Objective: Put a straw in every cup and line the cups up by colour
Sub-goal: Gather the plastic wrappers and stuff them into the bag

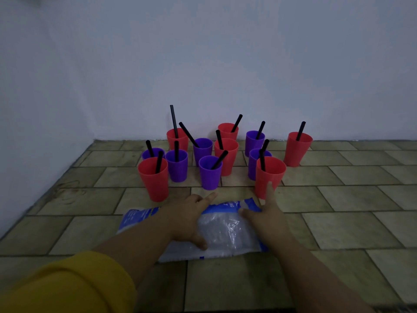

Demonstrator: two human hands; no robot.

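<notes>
Several red cups and several purple cups stand mixed on the tiled floor near the wall, each with a black straw in it. A red cup (154, 179) is front left, a purple cup (209, 172) is front middle, and a red cup (268, 175) is front right. Another red cup (296, 149) stands apart at the far right. My left hand (189, 219) lies flat on a clear and blue plastic bag (222, 231), fingers spread. My right hand (267, 214) rests on the bag's right end, one finger reaching up against the front right red cup.
The white wall (203, 64) runs just behind the cups and along the left side. Beige floor tiles (338, 222) stretch to the right and toward me. A yellow sleeve (67, 283) covers my left upper arm.
</notes>
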